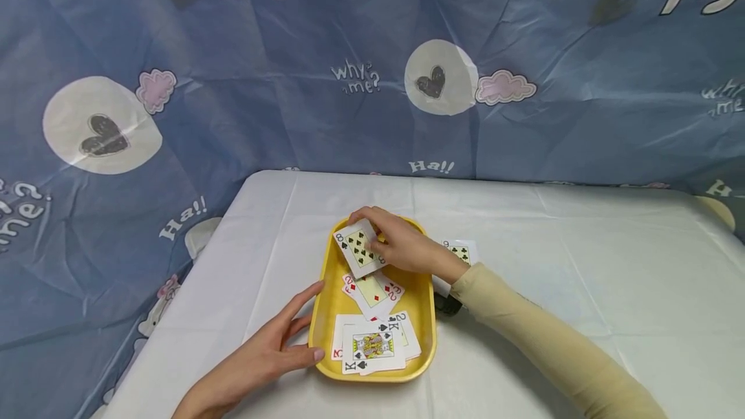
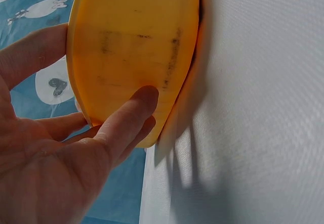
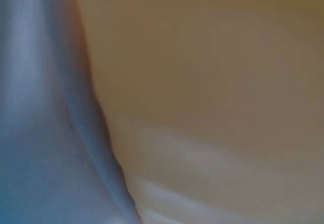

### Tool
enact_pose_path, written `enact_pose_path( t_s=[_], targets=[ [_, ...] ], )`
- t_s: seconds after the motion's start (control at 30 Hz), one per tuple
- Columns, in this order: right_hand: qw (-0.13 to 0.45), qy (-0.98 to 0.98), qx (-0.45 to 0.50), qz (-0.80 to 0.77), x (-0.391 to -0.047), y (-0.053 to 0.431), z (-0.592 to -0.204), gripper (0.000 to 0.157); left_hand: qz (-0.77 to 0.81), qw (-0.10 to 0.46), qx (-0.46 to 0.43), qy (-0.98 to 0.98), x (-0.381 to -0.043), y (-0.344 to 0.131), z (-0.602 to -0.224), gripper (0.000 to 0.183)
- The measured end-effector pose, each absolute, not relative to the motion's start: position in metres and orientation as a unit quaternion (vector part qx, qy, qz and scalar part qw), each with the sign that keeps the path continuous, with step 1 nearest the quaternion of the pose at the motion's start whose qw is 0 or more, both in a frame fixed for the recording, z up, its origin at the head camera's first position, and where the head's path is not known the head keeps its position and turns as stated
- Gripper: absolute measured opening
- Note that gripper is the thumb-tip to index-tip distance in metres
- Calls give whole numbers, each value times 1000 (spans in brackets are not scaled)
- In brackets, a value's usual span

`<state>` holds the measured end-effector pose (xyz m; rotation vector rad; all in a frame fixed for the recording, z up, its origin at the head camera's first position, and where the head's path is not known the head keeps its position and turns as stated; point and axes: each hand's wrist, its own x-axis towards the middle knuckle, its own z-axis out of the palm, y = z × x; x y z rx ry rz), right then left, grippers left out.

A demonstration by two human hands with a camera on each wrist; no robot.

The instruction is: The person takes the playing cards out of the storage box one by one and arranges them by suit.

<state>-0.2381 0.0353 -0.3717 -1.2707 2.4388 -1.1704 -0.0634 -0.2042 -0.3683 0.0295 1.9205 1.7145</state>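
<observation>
Currently my right hand (image 1: 401, 244) pinches the eight (image 1: 355, 249) over the far end of the tray (image 1: 416, 296), its long axis slanting from far left to near right; the king (image 1: 373, 347) lies nearer me. My left hand (image 1: 270, 348), fingers spread, touches the tray's left side.

Yellow tray (image 1: 418, 296): shallow, round-cornered, on the table (image 1: 559, 251), nearer its left edge.
Eight of spades (image 1: 354, 253): face up, aslant, held over the tray's far left corner.
Diamond cards (image 1: 372, 293): face up, overlapping, mid-tray.
King of spades (image 1: 374, 346): face up, topmost of several by the near edge.
</observation>
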Motion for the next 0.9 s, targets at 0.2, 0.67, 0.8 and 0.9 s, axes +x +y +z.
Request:
enact_pose_path(
  t_s=[0.2,0.67,0.8,0.9],
  targets=[
    [42,784,-363,-502,-237,39,-375,44,643,282,20,712,-63,-204,-370,88],
    [-103,700,-276,-651,-214,56,-347,46,641,272,20,717,-65,-203,-373,87],
    [-110,707,-263,-647,-215,73,-343,48,632,266,11,728,-65,-203,-372,88],
    [-105,722,-250,-636,-213,88,-342,49,632,268,9,727,-65,-204,-371,87]
  ],
)
